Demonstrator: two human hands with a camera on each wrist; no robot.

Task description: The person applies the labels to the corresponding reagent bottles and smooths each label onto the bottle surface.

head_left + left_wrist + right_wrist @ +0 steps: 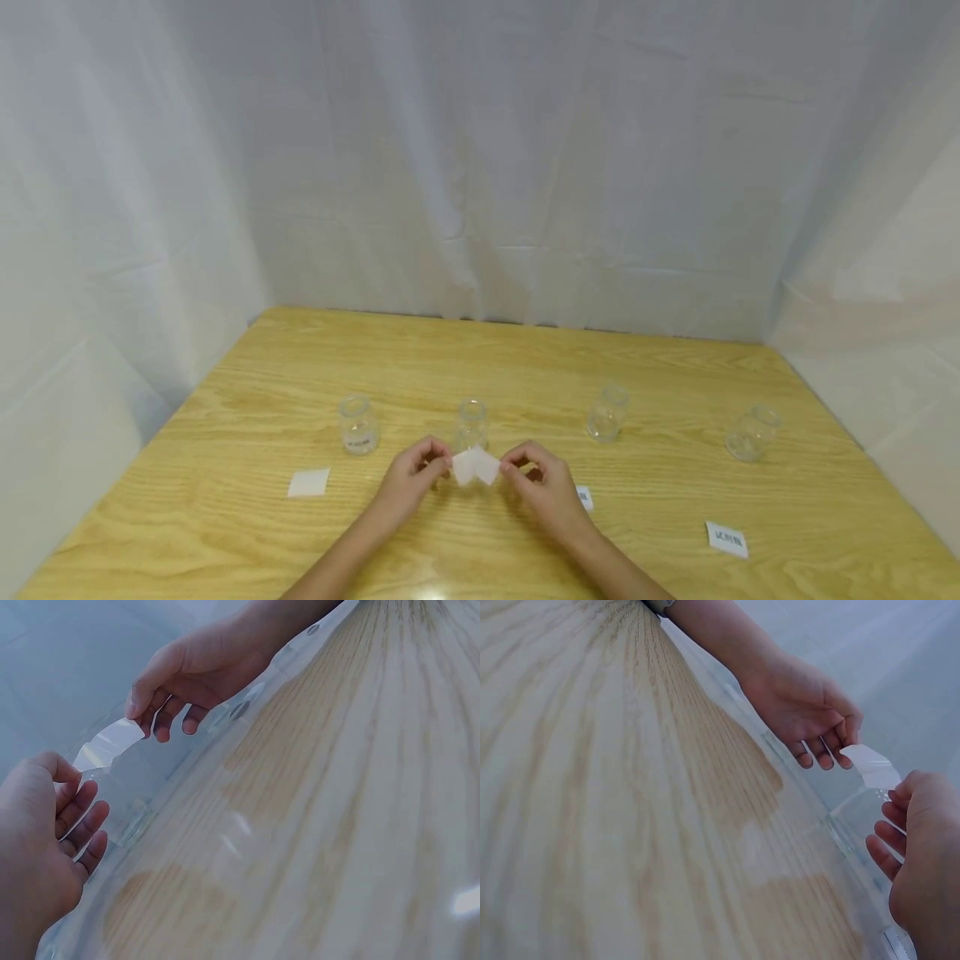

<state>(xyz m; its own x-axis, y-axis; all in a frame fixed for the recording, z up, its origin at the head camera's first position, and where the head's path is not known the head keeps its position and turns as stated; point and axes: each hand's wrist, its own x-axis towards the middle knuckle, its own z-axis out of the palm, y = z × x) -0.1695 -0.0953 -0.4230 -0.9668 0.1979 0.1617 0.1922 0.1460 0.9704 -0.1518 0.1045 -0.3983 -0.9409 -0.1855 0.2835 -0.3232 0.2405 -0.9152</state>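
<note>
Above the table, a small white sticker label (476,465) spans the gap between my two hands, bent in the middle so that it looks like two white flaps. My left hand (411,479) pinches its left end between thumb and forefinger. At the right end, the thumb and forefinger of my right hand (547,492) pinch it too. The wrist views show the label (111,744) curved and glossy, with the other fingers loosely bent. Whether it is one layer or two, I cannot tell. Right behind it stands a clear glass bottle (472,414), its lower part partly hidden.
At left, a glass bottle (359,427) bears a printed label; a blank white paper piece (308,482) lies before it. Two more glass bottles, one (607,413) right of centre and one (752,433) farther right, stand behind printed labels (727,539) (584,497). White curtains (510,167) surround the wooden table (225,533).
</note>
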